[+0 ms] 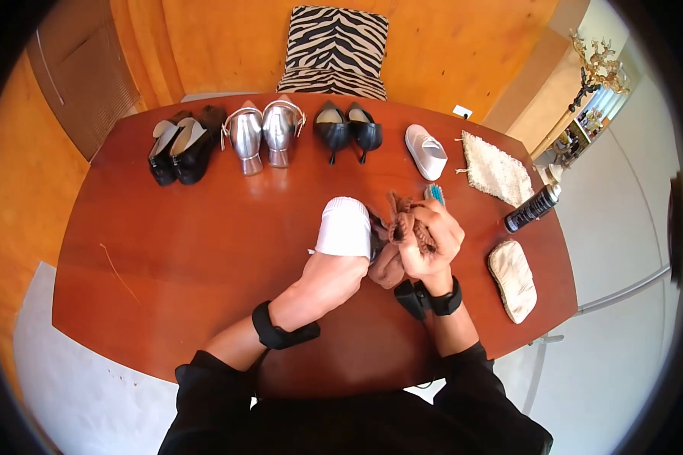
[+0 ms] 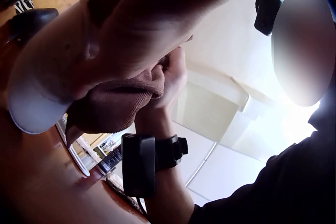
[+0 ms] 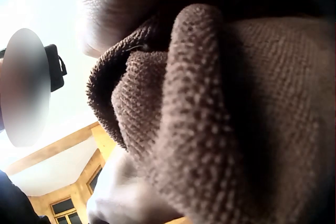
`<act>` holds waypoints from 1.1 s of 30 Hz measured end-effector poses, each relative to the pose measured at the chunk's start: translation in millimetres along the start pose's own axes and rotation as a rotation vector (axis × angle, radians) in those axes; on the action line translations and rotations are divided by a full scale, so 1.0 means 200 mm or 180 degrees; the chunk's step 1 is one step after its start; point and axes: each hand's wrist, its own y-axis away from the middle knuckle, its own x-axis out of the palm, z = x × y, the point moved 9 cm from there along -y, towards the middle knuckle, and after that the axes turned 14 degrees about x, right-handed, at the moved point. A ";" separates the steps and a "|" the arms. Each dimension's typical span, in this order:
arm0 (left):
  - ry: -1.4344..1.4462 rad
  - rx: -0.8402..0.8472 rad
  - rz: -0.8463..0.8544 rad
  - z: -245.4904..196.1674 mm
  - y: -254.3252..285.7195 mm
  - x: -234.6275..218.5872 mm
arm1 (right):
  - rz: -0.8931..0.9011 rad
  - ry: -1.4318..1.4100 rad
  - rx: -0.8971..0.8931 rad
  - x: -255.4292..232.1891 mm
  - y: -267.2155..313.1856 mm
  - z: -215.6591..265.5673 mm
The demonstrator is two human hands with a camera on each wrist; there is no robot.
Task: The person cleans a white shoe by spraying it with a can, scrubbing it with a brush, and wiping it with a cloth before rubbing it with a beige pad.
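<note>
My left hand grips a white shoe over the middle of the table, its pale rounded end pointing away from me. In my right hand is a bunched brown cloth, held against the shoe's right side. Ribbed folds of this cloth fill the right wrist view. The left wrist view has the shoe at its left, with the cloth just below my left hand. Beyond my right knuckles a brush with blue bristles is partly hidden. The matching white shoe stands farther back.
Along the table's far edge stand black shoes, silver heels and black heels. On the right lie a cream cloth, a black spray can and a cream pad. A zebra-patterned chair is behind.
</note>
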 end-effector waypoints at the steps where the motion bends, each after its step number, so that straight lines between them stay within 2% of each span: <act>1: -0.0040 -0.0087 0.0170 0.00 -0.01 0.00 | 0.0094 0.0026 0.0035 0.02 0.00 -0.01; 4: -0.0224 -0.0086 0.0431 -0.04 -0.01 0.02 | 0.0209 0.0071 0.0233 0.06 0.02 -0.06; 6: -0.0403 0.0031 0.0481 -0.05 -0.02 0.02 | 0.0627 0.0326 0.0443 0.14 0.06 -0.16; 9: 0.0306 -0.0332 0.0623 0.02 0.03 0.10 | 0.0625 0.0409 0.0627 0.17 0.11 -0.30; 10: 0.0272 -0.0302 0.0637 0.01 0.04 0.10 | 0.0709 0.0468 0.0716 0.18 0.12 -0.32; 13: 0.0419 -0.0360 0.0722 0.01 0.03 0.09 | 0.0648 0.0242 0.0589 0.17 0.10 -0.24; 16: -0.0060 -0.0134 0.0597 -0.04 -0.02 0.05 | 0.0428 -0.0082 0.0199 0.12 0.08 -0.10; 18: 0.0309 -0.0258 -0.0047 -0.01 -0.03 -0.01 | 0.0238 -0.0225 -0.0023 0.09 0.06 -0.02; 21: 0.0116 0.0022 0.0040 -0.07 -0.04 -0.01 | 0.0209 -0.0183 -0.0047 0.08 0.07 0.01; 24: 0.0059 0.0085 0.0046 -0.07 -0.05 -0.02 | 0.0232 -0.0120 -0.0062 0.10 0.09 -0.04; 26: 0.0183 -0.0110 0.0234 -0.03 -0.02 0.03 | 0.0663 0.0257 0.0094 0.16 0.12 -0.13; 27: 0.0309 -0.0319 0.0541 -0.02 0.01 0.05 | 0.0718 0.0209 0.0205 0.17 0.13 -0.18; 30: 0.0253 -0.0170 0.0376 -0.03 0.00 0.04 | 0.0846 0.0151 0.0457 0.20 0.16 -0.31; 33: 0.0235 -0.0272 0.0458 -0.03 0.00 0.06 | 0.0777 0.0031 0.0621 0.19 0.16 -0.32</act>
